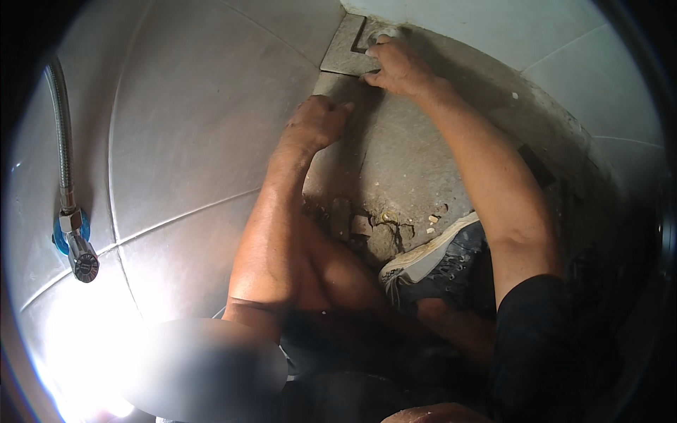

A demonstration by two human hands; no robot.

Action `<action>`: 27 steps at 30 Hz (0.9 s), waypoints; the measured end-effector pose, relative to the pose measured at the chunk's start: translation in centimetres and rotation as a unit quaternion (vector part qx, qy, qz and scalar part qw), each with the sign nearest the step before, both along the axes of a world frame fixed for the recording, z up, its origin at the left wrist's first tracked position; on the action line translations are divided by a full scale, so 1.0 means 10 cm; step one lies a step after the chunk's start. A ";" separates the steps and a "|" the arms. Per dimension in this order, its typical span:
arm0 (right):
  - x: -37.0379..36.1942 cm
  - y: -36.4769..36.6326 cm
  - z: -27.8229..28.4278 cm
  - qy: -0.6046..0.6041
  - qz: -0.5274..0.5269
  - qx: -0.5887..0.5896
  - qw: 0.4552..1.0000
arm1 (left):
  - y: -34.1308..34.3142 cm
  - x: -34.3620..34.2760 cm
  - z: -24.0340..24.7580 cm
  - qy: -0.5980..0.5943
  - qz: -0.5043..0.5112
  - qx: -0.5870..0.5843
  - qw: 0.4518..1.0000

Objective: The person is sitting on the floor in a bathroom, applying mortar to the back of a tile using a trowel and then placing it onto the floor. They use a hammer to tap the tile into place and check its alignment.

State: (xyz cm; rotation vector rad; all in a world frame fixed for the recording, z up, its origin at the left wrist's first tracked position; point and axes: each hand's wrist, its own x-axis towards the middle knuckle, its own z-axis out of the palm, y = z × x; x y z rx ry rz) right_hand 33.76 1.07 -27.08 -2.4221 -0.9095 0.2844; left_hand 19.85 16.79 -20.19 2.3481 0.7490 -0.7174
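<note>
In the far corner, a grey floor tile piece with an L-shaped notch lies against the wall. My right hand is on its right part, thumb at the near edge and fingers bent at the notch, gripping it. A round, pale fitting shows partly behind those fingers, beside the notch. Closer to me, my left hand rests low by the left wall with its fingers curled in and the thumb pointing right. I make out nothing in it. Under it runs a strip of grey floor tile.
Broken rubble lies by my shoe. A dark flat piece sits right of my right forearm. On the tiled left wall are a braided hose and a chrome valve. Bright light glares at lower left.
</note>
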 end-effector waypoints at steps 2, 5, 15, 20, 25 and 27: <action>0.00 0.03 -0.01 0.007 0.004 0.001 1.000 | 0.00 -0.01 0.00 -0.006 -0.005 0.000 1.000; 0.09 0.04 -0.11 0.009 -0.002 0.016 1.000 | 0.00 0.01 -0.03 -0.013 -0.024 0.010 1.000; 0.43 0.12 -0.20 0.144 0.002 0.061 0.988 | -0.02 -0.02 -0.03 -0.006 -0.023 0.005 1.000; 0.62 0.13 -0.26 0.186 0.010 0.050 0.981 | -0.11 -0.01 0.02 -0.013 -0.060 0.013 0.998; 0.67 0.20 -0.18 0.186 0.040 0.020 0.981 | -0.23 -0.11 -0.19 -0.111 -0.139 0.084 0.980; 0.68 0.19 -0.21 0.187 0.032 0.022 0.982 | -0.34 -0.11 -0.28 -0.134 -0.150 0.121 0.972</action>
